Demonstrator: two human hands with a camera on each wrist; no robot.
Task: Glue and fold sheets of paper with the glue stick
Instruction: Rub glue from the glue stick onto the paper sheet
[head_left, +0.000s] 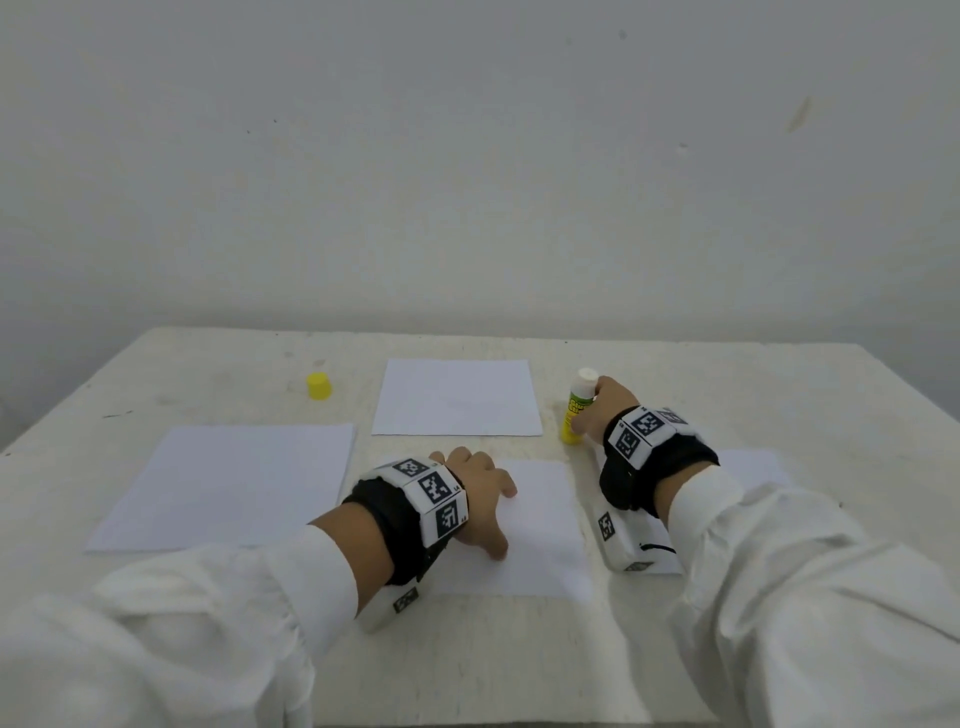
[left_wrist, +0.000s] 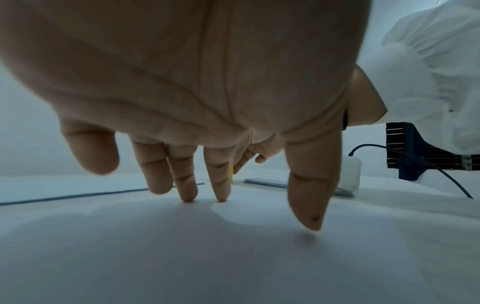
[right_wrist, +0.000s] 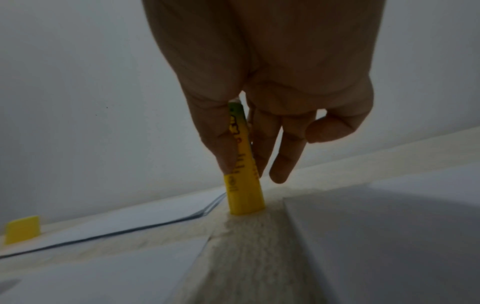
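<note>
Glue stick (head_left: 575, 410) is seen standing upright on the tabletop (head_left: 727, 384), its yellow base resting on the bare surface and its white tip uncapped and pointing up. It is pinched by the right hand (head_left: 613, 402), the thumb on one side of the barrel and the fingers on the other, as shown in the right wrist view, where the little finger is curled away from the tube. The stick is placed just beside the right edge of the far sheet of paper (head_left: 457, 397), which lies flat toward the back of the tabletop. A yellow cap (head_left: 319, 386) is set apart on the tabletop, to the left of that far sheet.

The near sheet of paper (head_left: 545, 530) is held flat under the left hand (head_left: 480, 493), whose fingers are spread and straight; in the left wrist view the fingertips (left_wrist: 221, 197) are seen touching the sheet. A larger stack of paper (head_left: 228, 483) is laid to the left, well clear of both hands. Another sheet (head_left: 753, 465) is partly hidden under the right forearm. White sleeves and black wrist bands with printed markers are worn on both arms.
</note>
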